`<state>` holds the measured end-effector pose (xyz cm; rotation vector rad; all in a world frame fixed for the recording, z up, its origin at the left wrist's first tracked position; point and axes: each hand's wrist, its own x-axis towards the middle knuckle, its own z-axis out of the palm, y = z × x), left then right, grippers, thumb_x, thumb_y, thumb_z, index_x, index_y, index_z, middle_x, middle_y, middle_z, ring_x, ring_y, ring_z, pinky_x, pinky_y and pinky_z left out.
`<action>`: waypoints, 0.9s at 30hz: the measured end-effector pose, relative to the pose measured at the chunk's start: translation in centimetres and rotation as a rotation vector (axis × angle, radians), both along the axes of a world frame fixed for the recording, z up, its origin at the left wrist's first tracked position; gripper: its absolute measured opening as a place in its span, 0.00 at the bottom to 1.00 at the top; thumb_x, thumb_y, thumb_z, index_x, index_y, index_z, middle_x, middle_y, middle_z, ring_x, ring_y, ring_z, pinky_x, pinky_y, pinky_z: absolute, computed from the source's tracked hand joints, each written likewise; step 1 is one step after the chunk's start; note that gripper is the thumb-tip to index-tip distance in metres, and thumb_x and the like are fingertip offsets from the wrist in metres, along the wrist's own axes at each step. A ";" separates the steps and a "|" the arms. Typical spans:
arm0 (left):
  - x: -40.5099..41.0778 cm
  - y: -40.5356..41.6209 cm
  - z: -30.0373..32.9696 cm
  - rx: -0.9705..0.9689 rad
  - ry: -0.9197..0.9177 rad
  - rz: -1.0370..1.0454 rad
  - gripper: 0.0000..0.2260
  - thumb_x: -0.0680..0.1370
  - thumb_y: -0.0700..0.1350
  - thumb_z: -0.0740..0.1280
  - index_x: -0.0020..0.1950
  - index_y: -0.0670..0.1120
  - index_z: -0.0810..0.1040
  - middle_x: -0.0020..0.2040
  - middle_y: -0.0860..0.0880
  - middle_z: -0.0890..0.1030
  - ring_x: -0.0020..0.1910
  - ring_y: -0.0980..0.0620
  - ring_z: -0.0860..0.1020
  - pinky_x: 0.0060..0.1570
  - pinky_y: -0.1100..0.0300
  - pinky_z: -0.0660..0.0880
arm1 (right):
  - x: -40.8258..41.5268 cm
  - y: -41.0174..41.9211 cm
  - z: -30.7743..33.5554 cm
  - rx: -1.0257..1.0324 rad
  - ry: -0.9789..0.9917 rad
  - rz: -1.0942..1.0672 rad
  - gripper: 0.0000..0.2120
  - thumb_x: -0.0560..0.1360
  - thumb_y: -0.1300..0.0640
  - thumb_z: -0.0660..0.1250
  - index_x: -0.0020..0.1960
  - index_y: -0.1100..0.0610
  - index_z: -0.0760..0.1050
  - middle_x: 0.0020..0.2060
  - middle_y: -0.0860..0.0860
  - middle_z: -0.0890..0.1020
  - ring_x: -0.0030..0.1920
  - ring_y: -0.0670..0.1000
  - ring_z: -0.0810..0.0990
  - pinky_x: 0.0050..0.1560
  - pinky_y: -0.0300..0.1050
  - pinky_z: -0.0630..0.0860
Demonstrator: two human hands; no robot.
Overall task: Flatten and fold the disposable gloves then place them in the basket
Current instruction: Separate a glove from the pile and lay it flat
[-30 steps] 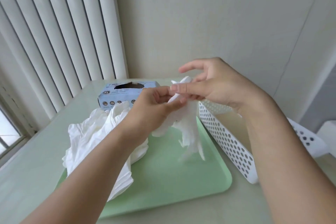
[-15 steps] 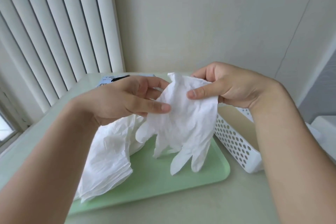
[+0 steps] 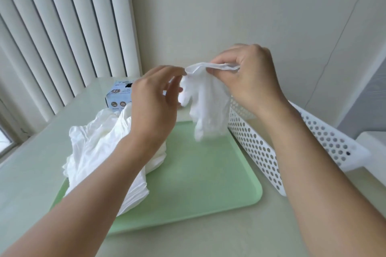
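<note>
green tray [image 3: 200,183] lies nearest on the desk [image 3: 229,236], a heap of loose gloves [image 3: 100,152] on its left. above it both hands pinch one glove [image 3: 206,100] by the cuff: left hand [image 3: 154,98] at one corner, right hand [image 3: 246,79] fingers clamping the other. pull the cuff taut and level, then lay it flat. the basket [image 3: 261,148] waits just right.

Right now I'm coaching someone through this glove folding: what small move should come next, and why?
Probably lower the glove onto the bare part of the green tray to flatten it. It hangs crumpled from the right hand and left hand, pinched at the cuff, unfolded, so it isn't ready for the basket.
</note>
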<state>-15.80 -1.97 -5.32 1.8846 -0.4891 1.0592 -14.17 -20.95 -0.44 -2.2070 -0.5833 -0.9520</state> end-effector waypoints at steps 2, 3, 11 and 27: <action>0.2 0.8 0.7 0.118 -0.052 0.005 0.09 0.81 0.35 0.65 0.52 0.44 0.84 0.49 0.56 0.81 0.42 0.53 0.84 0.37 0.60 0.81 | -0.1 0.0 0.4 -0.048 -0.052 0.033 0.09 0.73 0.48 0.73 0.43 0.53 0.86 0.36 0.49 0.83 0.38 0.52 0.80 0.39 0.49 0.76; 0.4 1.3 0.8 0.213 -0.005 0.000 0.10 0.80 0.34 0.64 0.53 0.46 0.83 0.49 0.58 0.81 0.43 0.53 0.84 0.39 0.64 0.79 | -0.2 0.1 0.4 -0.090 0.018 0.058 0.10 0.73 0.48 0.74 0.42 0.55 0.85 0.35 0.48 0.82 0.36 0.51 0.79 0.38 0.49 0.75; 0.1 2.3 0.3 0.535 0.639 -0.258 0.12 0.77 0.34 0.64 0.50 0.49 0.83 0.43 0.53 0.86 0.46 0.55 0.83 0.51 0.57 0.79 | -1.1 2.3 -3.7 -0.843 1.057 0.165 0.05 0.71 0.51 0.79 0.38 0.45 0.84 0.32 0.41 0.80 0.38 0.45 0.78 0.41 0.40 0.73; -1.5 -1.5 -2.4 1.293 0.733 0.069 0.34 0.63 0.70 0.77 0.53 0.47 0.70 0.43 0.53 0.72 0.43 0.47 0.74 0.43 0.55 0.72 | -3.0 1.0 -7.3 -0.501 0.773 -0.305 0.20 0.67 0.51 0.80 0.55 0.53 0.79 0.50 0.51 0.81 0.51 0.55 0.81 0.54 0.51 0.79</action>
